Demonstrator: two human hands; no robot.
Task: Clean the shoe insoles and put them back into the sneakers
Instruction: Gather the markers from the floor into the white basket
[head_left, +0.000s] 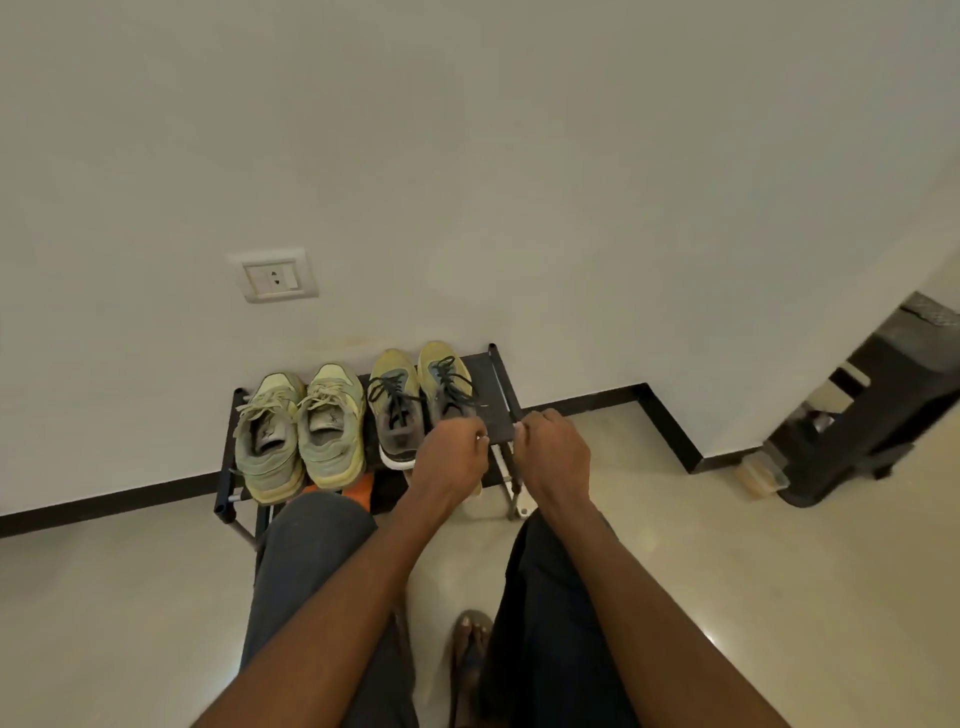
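I see two pairs of sneakers on the top shelf of a low black rack (501, 400) against the wall. Pale green pair (298, 431) sits on the left w/ light laces, toes to the wall, heels toward me; printed insoles (267, 436) show inside both. Olive/grey pair (415, 400) w/ black laces sits right beside it. L hand (452, 457) is over the heel of the rightmost olive shoe, fingers curled, grip looks pinched on a black lace end, though it's too small to be sure. R hand (553, 452) is just beside it, above the rack's right edge, fingers curled too; can't tell what, if anything, it holds. Both hands near each other, not touching. Wall socket (274, 276) above the green pair. Dark bin (862, 415) stands well off to the right on the floor.
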